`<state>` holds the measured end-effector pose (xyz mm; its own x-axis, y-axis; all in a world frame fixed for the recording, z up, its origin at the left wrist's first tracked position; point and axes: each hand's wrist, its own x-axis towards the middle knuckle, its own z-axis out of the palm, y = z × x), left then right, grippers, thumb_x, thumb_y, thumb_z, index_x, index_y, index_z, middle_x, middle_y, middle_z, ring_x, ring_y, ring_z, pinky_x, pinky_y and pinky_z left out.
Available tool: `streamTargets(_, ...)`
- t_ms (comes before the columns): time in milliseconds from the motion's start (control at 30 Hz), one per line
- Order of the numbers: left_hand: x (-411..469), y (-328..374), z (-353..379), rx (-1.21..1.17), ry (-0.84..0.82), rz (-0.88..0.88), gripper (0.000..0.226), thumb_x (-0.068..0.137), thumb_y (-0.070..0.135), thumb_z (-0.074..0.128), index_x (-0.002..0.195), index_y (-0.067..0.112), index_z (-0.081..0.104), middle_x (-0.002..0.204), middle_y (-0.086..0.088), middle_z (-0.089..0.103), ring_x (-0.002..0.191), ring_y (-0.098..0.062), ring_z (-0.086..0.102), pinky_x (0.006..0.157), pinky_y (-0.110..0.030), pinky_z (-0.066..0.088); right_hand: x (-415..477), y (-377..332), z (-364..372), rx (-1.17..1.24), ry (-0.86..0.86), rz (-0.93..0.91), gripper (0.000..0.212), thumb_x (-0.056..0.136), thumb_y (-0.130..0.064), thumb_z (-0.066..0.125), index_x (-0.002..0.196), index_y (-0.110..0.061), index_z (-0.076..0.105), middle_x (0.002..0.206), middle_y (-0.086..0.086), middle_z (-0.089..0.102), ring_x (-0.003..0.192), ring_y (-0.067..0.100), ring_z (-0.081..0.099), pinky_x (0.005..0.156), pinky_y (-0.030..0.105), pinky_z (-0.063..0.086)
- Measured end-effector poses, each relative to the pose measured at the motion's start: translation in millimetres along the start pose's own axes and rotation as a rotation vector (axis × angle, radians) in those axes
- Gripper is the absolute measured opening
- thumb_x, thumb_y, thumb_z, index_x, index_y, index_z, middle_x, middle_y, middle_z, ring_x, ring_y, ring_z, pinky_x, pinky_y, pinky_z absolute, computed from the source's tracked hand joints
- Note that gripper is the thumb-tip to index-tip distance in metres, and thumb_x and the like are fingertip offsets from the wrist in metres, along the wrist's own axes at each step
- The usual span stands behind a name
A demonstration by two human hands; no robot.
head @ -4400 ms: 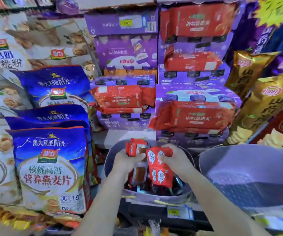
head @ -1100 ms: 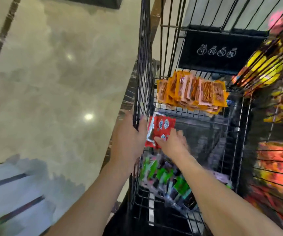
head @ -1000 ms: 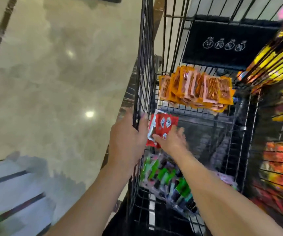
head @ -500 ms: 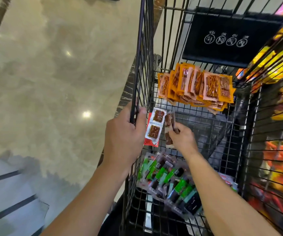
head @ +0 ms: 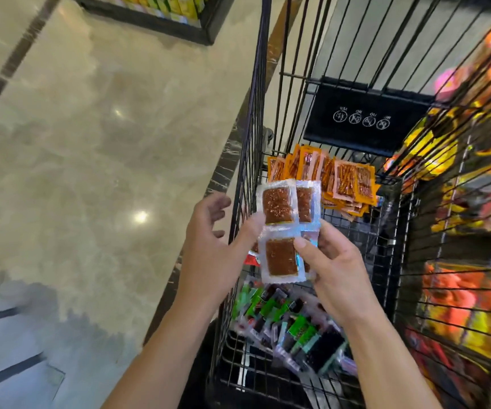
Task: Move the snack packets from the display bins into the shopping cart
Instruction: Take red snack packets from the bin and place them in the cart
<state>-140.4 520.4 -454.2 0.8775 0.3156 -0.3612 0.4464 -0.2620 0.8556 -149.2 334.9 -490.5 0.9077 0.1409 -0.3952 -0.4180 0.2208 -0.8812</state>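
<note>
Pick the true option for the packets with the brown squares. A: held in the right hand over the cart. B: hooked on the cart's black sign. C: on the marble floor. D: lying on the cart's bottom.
A: the right hand pinches the brown-square packets, thumb on their front, over the shopping cart and above the green and black packets on its bottom.

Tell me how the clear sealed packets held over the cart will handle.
Probably light: the right hand pinches several snack packets at one edge. Likely floppy, as the flat joined pouches kink at their seal. The glossy film may slip.
</note>
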Motion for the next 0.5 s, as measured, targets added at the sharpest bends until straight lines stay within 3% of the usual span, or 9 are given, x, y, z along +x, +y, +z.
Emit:
streamTargets(133, -16, 13, -9, -0.145, -0.093, -0.064, 0.067, 0.062, 0.08, 0.071, 0.123, 0.053, 0.061, 0.126, 0.019, 0.067, 0.102, 0.005, 0.069, 0.079, -0.022, 0.06, -5, -18, 33, -0.043, -0.139, -0.076, 0.033, 0.097, -0.026, 0.071, 0.129, -0.034, 0.069, 0.123, 0.001, 0.074, 0.112, 0.019, 0.071, 0.089, 0.028, 0.058)
streamTargets(233, -16, 15, -17, -0.202, -0.098, -0.084, 0.056, 0.064, 0.067, 0.079, 0.116, 0.054, 0.063, 0.116, 0.012, 0.074, 0.098, -0.008, 0.076, 0.082, -0.046, 0.066, -7, -20, 57, -0.081, -0.214, -0.115, 0.038, 0.1, -0.012, 0.067, 0.133, -0.032, 0.066, 0.123, 0.0, 0.074, 0.112, 0.017, 0.071, 0.09, 0.024, 0.058)
streamTargets(300, -13, 14, -22, -0.192, -0.064, -0.088, 0.062, 0.063, 0.06, 0.084, 0.119, 0.049, 0.06, 0.112, 0.011, 0.077, 0.098, -0.014, 0.078, 0.085, -0.054, 0.064, -8, -22, 69, -0.106, -0.232, -0.137, 0.039, 0.101, -0.01, 0.065, 0.134, -0.03, 0.063, 0.124, -0.006, 0.073, 0.113, 0.011, 0.07, 0.09, 0.02, 0.056)
streamTargets(433, -8, 7, -31, -0.244, -0.018, -0.104, 0.057, 0.062, 0.054, 0.091, 0.111, 0.051, 0.061, 0.108, 0.005, 0.08, 0.092, -0.019, 0.08, 0.076, -0.052, 0.066, -7, -19, 80, -0.292, -0.132, -0.159, 0.037, 0.099, -0.013, 0.068, 0.127, -0.037, 0.066, 0.116, -0.009, 0.064, 0.114, 0.01, 0.063, 0.094, 0.029, 0.056)
streamTargets(500, -5, 2, -34, -0.281, -0.011, -0.119, 0.055, 0.062, 0.05, 0.093, 0.108, 0.05, 0.064, 0.107, 0.004, 0.08, 0.091, -0.019, 0.08, 0.071, -0.042, 0.067, -6, -20, 83, -0.354, -0.129, -0.164, 0.04, 0.098, -0.015, 0.068, 0.127, -0.042, 0.064, 0.116, -0.006, 0.06, 0.114, 0.011, 0.061, 0.098, 0.036, 0.056)
